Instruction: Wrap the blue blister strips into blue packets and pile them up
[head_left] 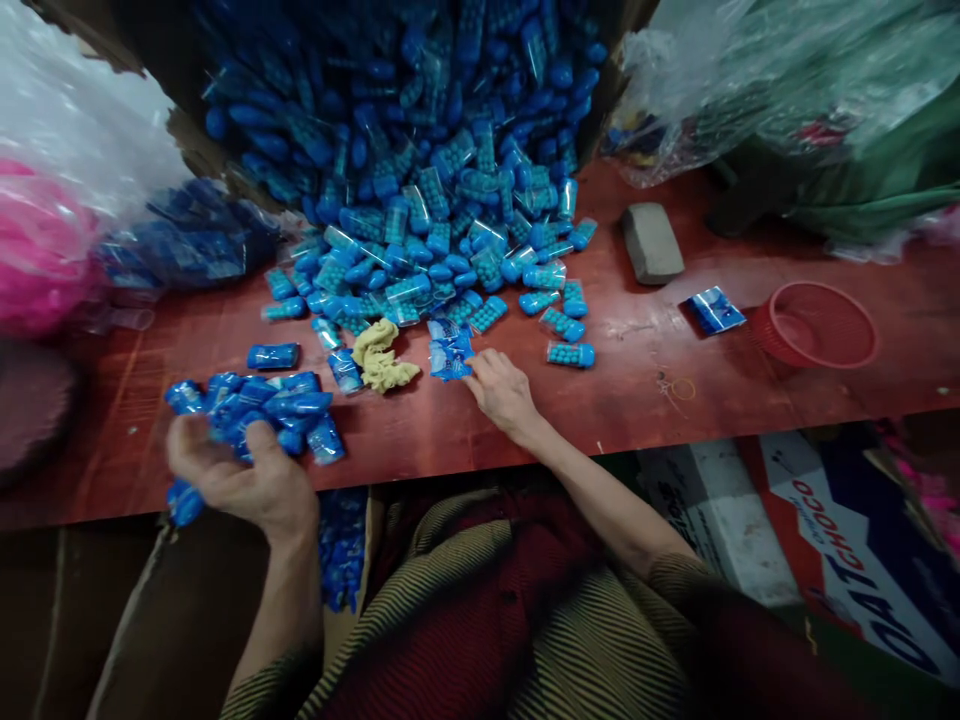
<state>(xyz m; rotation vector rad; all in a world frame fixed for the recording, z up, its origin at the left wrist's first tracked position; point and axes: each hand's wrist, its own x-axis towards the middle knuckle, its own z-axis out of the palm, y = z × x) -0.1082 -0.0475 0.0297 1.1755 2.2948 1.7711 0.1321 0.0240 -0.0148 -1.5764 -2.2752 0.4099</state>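
A big heap of small clear tubes filled with blue beads (442,200) spills across the red table (675,400) from the back. My left hand (240,470) is curled around a bunch of blue wrapped tubes (262,410) at the table's front edge. My right hand (501,390) rests on the table, its fingers pinching a small stack of blue labels (450,355). A crumpled yellow cloth (382,355) lies just left of the labels. One single blue tube (272,355) lies apart on the left.
A red mesh basket (817,325) stands at the right, a blue label pack (716,310) and a grey block (651,243) near it. Plastic bags sit at both back corners, a pink one (37,250) at left. A cardboard box (847,560) stands below the table.
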